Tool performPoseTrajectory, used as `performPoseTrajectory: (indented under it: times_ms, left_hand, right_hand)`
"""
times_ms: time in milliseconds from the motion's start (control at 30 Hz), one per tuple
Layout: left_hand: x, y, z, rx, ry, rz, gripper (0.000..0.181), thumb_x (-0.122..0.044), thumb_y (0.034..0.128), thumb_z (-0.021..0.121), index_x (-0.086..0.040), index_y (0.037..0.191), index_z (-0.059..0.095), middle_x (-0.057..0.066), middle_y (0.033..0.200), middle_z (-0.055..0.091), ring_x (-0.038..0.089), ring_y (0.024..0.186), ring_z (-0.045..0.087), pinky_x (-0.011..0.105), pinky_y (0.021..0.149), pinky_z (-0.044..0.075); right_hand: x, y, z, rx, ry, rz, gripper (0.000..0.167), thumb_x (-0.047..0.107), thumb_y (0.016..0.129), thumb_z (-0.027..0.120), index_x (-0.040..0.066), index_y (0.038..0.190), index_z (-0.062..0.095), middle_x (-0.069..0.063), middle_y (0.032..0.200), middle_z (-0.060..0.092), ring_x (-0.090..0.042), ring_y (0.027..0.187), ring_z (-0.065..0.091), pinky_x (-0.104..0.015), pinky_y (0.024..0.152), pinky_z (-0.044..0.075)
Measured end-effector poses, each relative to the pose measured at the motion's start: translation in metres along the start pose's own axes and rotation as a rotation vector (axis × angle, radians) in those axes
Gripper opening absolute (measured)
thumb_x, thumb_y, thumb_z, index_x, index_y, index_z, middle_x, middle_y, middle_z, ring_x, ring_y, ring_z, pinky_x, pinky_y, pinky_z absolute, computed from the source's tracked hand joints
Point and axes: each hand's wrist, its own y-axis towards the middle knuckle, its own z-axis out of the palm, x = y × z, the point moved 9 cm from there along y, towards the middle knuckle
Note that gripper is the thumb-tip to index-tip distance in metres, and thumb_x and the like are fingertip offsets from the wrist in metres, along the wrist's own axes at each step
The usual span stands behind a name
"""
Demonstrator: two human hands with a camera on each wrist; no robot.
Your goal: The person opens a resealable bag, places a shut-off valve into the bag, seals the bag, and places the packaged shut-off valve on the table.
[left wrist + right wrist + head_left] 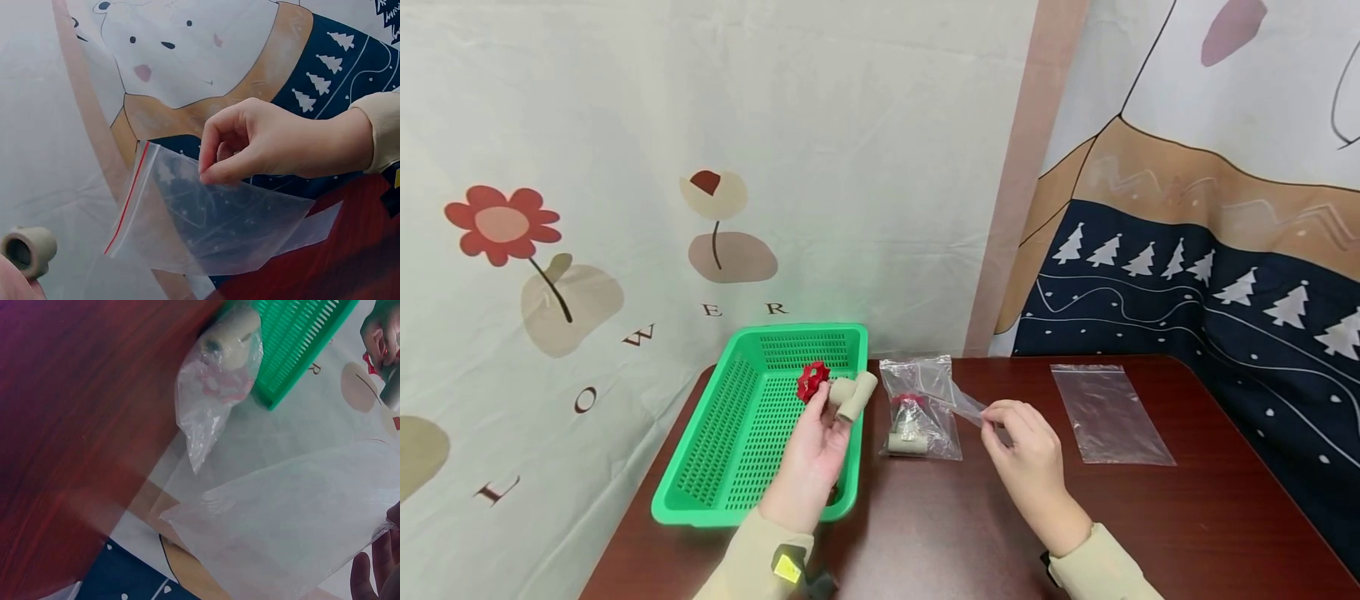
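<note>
printed flower-and-tree backdrop [880,167] behind a glossy red-brown table [925,525]

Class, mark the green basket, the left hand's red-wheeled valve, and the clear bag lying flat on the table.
Green basket [752,442], head view: bare slotted floor.
Red-wheeled valve [858,397], head view: pale body.
Flat clear bag [1112,419], head view: middle of its upper face.
</note>
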Motion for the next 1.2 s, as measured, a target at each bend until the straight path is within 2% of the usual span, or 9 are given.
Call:
performPoseTrajectory:
  times_ms: [133, 333, 600, 700, 867, 1033, 1200]
  left_hand:
    - [0.004, 0.000, 0.000, 0.005, 0.030, 0.017, 0.029, -0.019, 0.0958, 0.055, -0.009, 0.121, 0.046, 0.002, 0.111, 0.054, 0.013, 0.106, 0.054, 0.021, 0.095, 0.048]
    - [0.011, 0.000, 0.003, 0.028, 0.022, 0.014, 0.014, -0.016, 0.0938, 0.058, -0.011, 0.106, 0.060, 0.002, 0.101, 0.065, 0.010, 0.095, 0.062, 0.019, 0.090, 0.049]
    - [0.020, -0.004, 0.014, 0.071, 0.085, 0.028, 0.006, -0.015, 0.0917, 0.061, -0.014, 0.095, 0.066, -0.002, 0.102, 0.064, 0.009, 0.099, 0.057, 0.020, 0.092, 0.049]
    - [0.023, -0.006, 0.016, 0.081, 0.109, 0.031, 0.009, -0.015, 0.0919, 0.061, -0.014, 0.098, 0.067, -0.003, 0.106, 0.066, 0.009, 0.102, 0.057, 0.021, 0.092, 0.048]
    - [0.028, -0.007, 0.021, 0.111, 0.066, 0.006, 0.019, -0.013, 0.0924, 0.060, -0.009, 0.111, 0.061, 0.002, 0.117, 0.062, 0.012, 0.109, 0.057, 0.025, 0.099, 0.046]
    - [0.031, -0.006, 0.019, 0.055, 0.117, 0.023, 0.019, -0.013, 0.0871, 0.067, -0.009, 0.105, 0.062, 0.002, 0.107, 0.061, 0.014, 0.103, 0.054, 0.023, 0.095, 0.047]
    - [0.032, -0.008, 0.017, 0.028, 0.198, 0.058, 0.037, -0.013, 0.0851, 0.070, -0.007, 0.118, 0.055, 0.003, 0.116, 0.057, 0.016, 0.112, 0.051, 0.027, 0.097, 0.047]
  right_hand:
    - [0.001, -0.001, 0.002, -0.001, 0.002, -0.013, 0.011, -0.001, 0.072, 0.068, 0.008, 0.079, 0.068, -0.001, 0.084, 0.067, -0.014, 0.076, 0.060, -0.024, 0.069, 0.047]
    - [0.006, 0.000, 0.005, -0.007, 0.009, -0.048, 0.010, 0.000, 0.073, 0.064, 0.008, 0.078, 0.068, -0.001, 0.083, 0.067, -0.015, 0.075, 0.061, -0.026, 0.067, 0.048]
    - [0.019, -0.001, 0.010, -0.008, 0.009, -0.143, 0.021, -0.008, 0.067, 0.068, 0.008, 0.080, 0.069, -0.002, 0.081, 0.067, -0.016, 0.074, 0.062, -0.030, 0.066, 0.049]
    - [0.024, -0.002, 0.012, -0.007, 0.020, -0.173, 0.019, -0.006, 0.069, 0.067, 0.008, 0.080, 0.069, -0.001, 0.080, 0.067, -0.016, 0.073, 0.062, -0.031, 0.067, 0.049]
    - [0.032, -0.003, 0.013, -0.016, 0.031, -0.223, 0.011, -0.001, 0.076, 0.062, 0.007, 0.079, 0.069, -0.001, 0.080, 0.067, -0.017, 0.071, 0.061, -0.032, 0.067, 0.048]
    - [0.040, -0.003, 0.015, -0.020, 0.030, -0.260, 0.014, 0.005, 0.085, 0.056, 0.006, 0.079, 0.069, -0.002, 0.080, 0.067, -0.019, 0.071, 0.061, -0.034, 0.066, 0.048]
    - [0.044, -0.003, 0.018, -0.011, 0.029, -0.269, 0.018, 0.008, 0.088, 0.054, 0.007, 0.078, 0.069, -0.002, 0.080, 0.067, -0.018, 0.071, 0.061, -0.033, 0.065, 0.048]
